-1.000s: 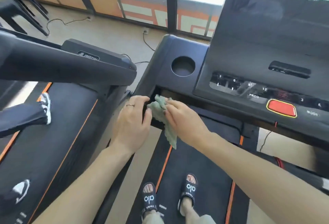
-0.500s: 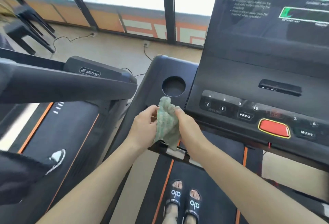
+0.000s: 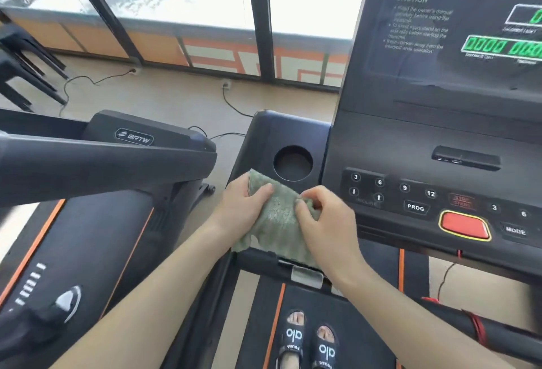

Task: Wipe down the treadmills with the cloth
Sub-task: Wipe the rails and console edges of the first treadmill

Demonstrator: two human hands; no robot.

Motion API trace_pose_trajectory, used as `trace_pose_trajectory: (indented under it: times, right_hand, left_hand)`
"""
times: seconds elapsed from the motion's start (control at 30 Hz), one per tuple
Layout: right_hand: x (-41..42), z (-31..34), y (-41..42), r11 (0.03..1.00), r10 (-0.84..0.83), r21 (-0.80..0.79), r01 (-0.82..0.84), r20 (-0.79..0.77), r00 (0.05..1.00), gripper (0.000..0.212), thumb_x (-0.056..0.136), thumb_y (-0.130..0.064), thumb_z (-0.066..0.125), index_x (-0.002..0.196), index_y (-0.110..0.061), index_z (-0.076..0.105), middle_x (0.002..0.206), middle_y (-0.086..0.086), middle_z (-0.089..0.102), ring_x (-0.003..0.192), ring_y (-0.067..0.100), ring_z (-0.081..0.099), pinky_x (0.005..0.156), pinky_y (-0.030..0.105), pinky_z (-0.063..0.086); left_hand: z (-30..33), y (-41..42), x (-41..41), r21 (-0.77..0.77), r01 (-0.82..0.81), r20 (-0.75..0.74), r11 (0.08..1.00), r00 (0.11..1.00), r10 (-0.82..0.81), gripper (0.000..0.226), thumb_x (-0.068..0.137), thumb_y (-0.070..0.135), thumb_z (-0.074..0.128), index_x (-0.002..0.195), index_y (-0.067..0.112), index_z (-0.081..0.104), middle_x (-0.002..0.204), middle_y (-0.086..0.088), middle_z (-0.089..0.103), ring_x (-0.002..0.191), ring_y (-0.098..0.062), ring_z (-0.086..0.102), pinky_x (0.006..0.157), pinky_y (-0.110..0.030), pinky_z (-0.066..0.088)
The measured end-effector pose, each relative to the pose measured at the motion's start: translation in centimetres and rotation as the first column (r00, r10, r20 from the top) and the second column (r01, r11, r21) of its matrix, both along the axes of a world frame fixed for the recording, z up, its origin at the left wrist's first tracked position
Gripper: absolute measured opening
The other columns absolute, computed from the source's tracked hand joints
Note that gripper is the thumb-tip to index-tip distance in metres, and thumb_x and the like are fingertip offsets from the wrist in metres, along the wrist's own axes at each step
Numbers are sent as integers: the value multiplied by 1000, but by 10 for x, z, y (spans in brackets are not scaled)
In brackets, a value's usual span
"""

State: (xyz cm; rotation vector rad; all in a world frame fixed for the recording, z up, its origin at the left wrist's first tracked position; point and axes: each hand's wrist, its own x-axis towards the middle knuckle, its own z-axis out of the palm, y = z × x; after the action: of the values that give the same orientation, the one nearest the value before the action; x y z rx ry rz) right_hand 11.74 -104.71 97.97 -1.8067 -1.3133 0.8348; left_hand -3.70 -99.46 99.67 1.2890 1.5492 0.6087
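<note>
1. Holding the green cloth (image 3: 274, 219) with both hands, the person stood on the belt of the right treadmill (image 3: 331, 336), just near of its console.
2. The left hand (image 3: 240, 210) gripped the left edge of the cloth, with the thumb laid over the top of it; the right hand (image 3: 325, 228) pinched the right edge with curled fingers. I judged that the two hands held it like this to spread or refold it and get a fresh flat side for wiping.
3. The cloth hung between the hands, over the near left corner of the console tray, just near of the round cup holder (image 3: 292, 162). Whether it touched the tray I could not tell.
4. The button panel (image 3: 410, 195) and the red stop button (image 3: 465, 225) were to the right, close to the right hand, so a careless wipe there could press a key.
5. The second treadmill (image 3: 88, 222) stood on the left, apart from both hands.
</note>
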Motion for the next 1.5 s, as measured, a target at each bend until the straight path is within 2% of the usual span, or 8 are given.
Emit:
trace_pose_trajectory:
  times: [0.17, 0.33, 0.57, 0.73, 0.87, 1.07, 1.33, 1.5]
  right_hand:
    - [3, -2, 14, 995, 41, 53, -85, 561, 827, 55, 94, -36, 54, 146, -21, 43, 135, 10, 42, 110, 24, 43, 89, 35, 47]
    - [4, -26, -30, 972, 139, 62, -228, 629, 765, 53, 87, -18, 57, 140, -16, 49, 128, 7, 48, 98, 25, 48, 79, 35, 50]
    - [34, -91, -86, 964, 219, -63, -259, 739, 637, 41, 99, -42, 36, 90, -18, 68, 71, -3, 58, 57, 19, 56, 50, 32, 43]
    - [39, -79, -72, 935, 321, -160, -318, 763, 560, 41, 99, -33, 34, 60, -26, 37, 44, -10, 29, 32, 16, 23, 30, 26, 25]
    - [44, -74, -69, 902, 419, -266, -339, 724, 548, 34, 90, -28, 46, 58, -24, 35, 41, -9, 23, 30, 19, 15, 33, 20, 17]
    - [42, -71, -71, 866, 497, -358, -348, 689, 527, 30, 66, -19, 76, 57, -22, 49, 45, -8, 17, 33, 24, 12, 42, 18, 5]
    - [41, -77, -69, 924, 383, -288, -253, 682, 622, 35, 84, -30, 50, 53, -25, 37, 40, -6, 21, 32, 21, 17, 33, 25, 19]
    - [42, -73, -69, 893, 446, -314, -323, 715, 538, 24, 79, -16, 52, 55, -20, 49, 37, -6, 32, 31, 24, 15, 37, 20, 20]
  left_hand:
    - [-6, 25, 16, 395, 131, -371, 909, 928, 28, 47, 94, 17, 61, 134, 23, 36, 127, -5, 53, 111, -23, 56, 96, -46, 51]
    - [-51, 26, 37, 226, 784, -843, 579, 455, -287, 60, 104, 30, 38, 160, 19, 19, 166, -10, 20, 153, -28, 18, 126, -40, 11]
    - [-77, 43, 59, 256, 776, -805, 576, 501, -317, 57, 107, 36, 16, 160, 17, 15, 169, -7, 8, 156, -20, 7, 127, -37, 5]
    - [-72, 93, 87, 94, 743, -844, 662, 412, -344, 58, 107, 36, 8, 161, 21, -9, 168, 7, -12, 154, -9, -11, 125, -35, -7]
    - [-73, 98, 94, 88, 747, -873, 659, 376, -311, 59, 107, 35, 5, 160, 15, -11, 168, 2, -14, 154, -12, -14, 125, -36, -10]
    - [-74, 35, 38, 132, 904, -880, 406, 296, -373, 61, 107, 36, -3, 160, 8, 7, 169, -3, 1, 156, -14, -2, 126, -36, 2]
    - [-75, 129, 102, 108, 711, -852, 694, 426, -304, 59, 107, 36, 8, 161, 15, -6, 169, 3, -12, 154, -10, -13, 124, -32, -11]
    - [-75, 73, 59, 187, 771, -825, 608, 460, -328, 59, 108, 36, 10, 161, 14, -3, 168, 2, -9, 154, -10, -10, 122, -27, -15]
